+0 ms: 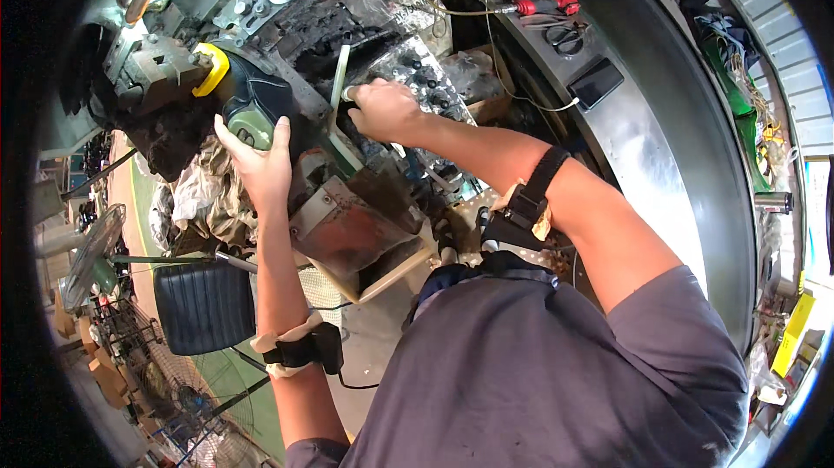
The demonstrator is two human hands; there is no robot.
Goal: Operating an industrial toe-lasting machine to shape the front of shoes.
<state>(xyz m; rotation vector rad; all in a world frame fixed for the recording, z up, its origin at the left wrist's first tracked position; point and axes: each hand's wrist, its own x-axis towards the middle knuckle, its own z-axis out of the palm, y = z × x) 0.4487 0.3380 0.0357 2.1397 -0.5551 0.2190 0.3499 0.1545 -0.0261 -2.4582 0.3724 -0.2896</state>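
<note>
A dark, grimy machine [287, 12] spreads around and above the shoe [261, 90], its metal plates and bolts blackened in places. Well to the right of the shoe runs a long grey table [638, 151], its edges bowed by the lens. Below and left of the shoe stands a black chair [204, 307] with a ribbed pad, and farther out on that side a fan [95, 259]. A rusty red box [347, 225] sits below and right of the shoe, and a crumpled pale heap [204, 199] lies below and left of it; whether that is cloth or paper I cannot tell. The shoe itself, black with a green end, is at the machine's front, in the left hand [255, 164], whose thumb and fingers are spread wide around the green end. Right of the shoe, the right hand [387, 110] is curled into a fist around a small handle [349, 92], of which only the pale tip shows, close to an upright pale bar [340, 73]. Far to the shoe's upper right, a phone [597, 83], a red tool [563, 0] and scissors [565, 39] lie on the table. A yellow piece [211, 70] curves just left of the shoe.
</note>
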